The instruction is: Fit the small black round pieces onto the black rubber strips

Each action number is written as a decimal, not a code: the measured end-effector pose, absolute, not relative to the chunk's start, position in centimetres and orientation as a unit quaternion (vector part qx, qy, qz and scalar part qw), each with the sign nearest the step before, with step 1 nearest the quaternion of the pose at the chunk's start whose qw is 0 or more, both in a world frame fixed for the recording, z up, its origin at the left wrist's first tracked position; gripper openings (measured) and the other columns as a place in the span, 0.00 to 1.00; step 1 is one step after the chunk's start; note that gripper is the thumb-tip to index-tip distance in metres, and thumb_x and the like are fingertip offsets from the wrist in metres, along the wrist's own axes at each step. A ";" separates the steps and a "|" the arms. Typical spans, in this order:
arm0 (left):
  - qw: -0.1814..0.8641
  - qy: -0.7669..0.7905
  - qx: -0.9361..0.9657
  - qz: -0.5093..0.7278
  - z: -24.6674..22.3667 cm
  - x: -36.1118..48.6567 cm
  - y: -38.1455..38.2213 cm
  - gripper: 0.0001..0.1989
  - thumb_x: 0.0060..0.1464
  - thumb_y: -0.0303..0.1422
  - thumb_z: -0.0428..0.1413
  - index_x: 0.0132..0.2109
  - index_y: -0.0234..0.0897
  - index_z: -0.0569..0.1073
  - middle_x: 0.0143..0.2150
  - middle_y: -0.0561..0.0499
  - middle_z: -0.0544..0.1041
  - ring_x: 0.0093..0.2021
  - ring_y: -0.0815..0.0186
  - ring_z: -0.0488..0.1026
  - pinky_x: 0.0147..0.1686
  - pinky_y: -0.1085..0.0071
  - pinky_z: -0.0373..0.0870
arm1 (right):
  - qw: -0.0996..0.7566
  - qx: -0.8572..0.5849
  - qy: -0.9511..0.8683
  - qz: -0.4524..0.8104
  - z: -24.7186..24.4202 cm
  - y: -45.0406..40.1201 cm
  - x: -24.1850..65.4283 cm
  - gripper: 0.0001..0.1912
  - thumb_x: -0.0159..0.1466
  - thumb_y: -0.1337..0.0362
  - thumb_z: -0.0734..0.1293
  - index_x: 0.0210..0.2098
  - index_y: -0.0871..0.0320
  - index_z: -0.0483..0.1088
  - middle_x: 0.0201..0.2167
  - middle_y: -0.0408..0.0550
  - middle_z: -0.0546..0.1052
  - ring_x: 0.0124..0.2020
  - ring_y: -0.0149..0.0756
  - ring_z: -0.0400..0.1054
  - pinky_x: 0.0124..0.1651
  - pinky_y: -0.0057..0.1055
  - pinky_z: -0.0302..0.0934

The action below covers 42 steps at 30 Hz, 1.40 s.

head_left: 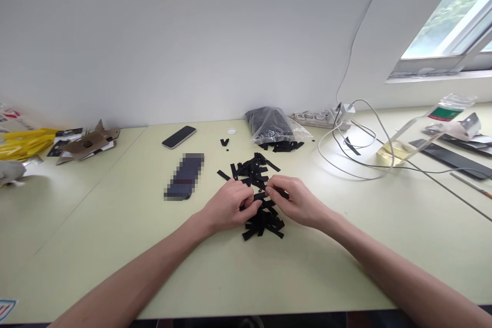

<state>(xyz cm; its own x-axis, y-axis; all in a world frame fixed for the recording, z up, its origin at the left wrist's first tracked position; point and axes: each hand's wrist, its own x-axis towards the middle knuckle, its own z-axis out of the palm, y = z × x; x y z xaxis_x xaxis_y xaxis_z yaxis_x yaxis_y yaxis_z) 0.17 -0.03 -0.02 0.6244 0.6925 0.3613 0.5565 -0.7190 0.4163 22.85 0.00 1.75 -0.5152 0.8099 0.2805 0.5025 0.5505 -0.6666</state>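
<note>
Just above the heap of black strips [263, 223], left hand [226, 206] and right hand [294, 201] closed, pinching one strip [279, 192] lying crosswise.

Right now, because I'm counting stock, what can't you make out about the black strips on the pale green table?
All in the head view:
Which black strips the left hand and right hand pinch: their fingers cover them.
The exact strip count: the strips overlap in heaps.
The pieces inside the clear plastic bag: dark, packed, too small to separate.
The blue rectangular object: blurred by pixelation.
</note>
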 end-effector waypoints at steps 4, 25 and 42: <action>0.147 0.390 0.859 0.297 0.2 0.2 -0.1 0.11 0.64 0.40 0.55 0.48 0.39 0.69 0.28 0.56 0.67 0.28 0.66 0.65 0.35 0.66 0.65 | 0.257 -0.341 -0.865 0.265 1.7 -0.3 22.7 0.15 0.73 0.64 0.56 0.29 0.56 0.60 0.27 0.43 0.66 0.27 0.32 0.57 0.31 0.30 0.54; 0.109 0.355 0.896 0.241 -0.3 0.4 0.0 0.15 0.58 0.35 0.56 0.27 0.38 0.59 0.24 0.55 0.67 0.28 0.66 0.63 0.36 0.63 0.60 | 0.254 -0.465 -0.839 0.125 1.1 6.2 23.4 0.08 0.71 0.63 0.62 0.43 0.59 0.71 0.38 0.51 0.73 0.35 0.37 0.67 0.37 0.33 0.58; 0.100 0.356 0.867 0.334 -0.9 0.6 0.0 0.06 0.68 0.36 0.54 0.47 0.39 0.73 0.40 0.50 0.77 0.41 0.63 0.73 0.44 0.64 0.66 | 0.310 -0.485 -0.734 0.359 2.2 0.1 22.7 0.15 0.69 0.56 0.64 0.33 0.58 0.77 0.27 0.46 0.77 0.25 0.33 0.65 0.28 0.31 0.57</action>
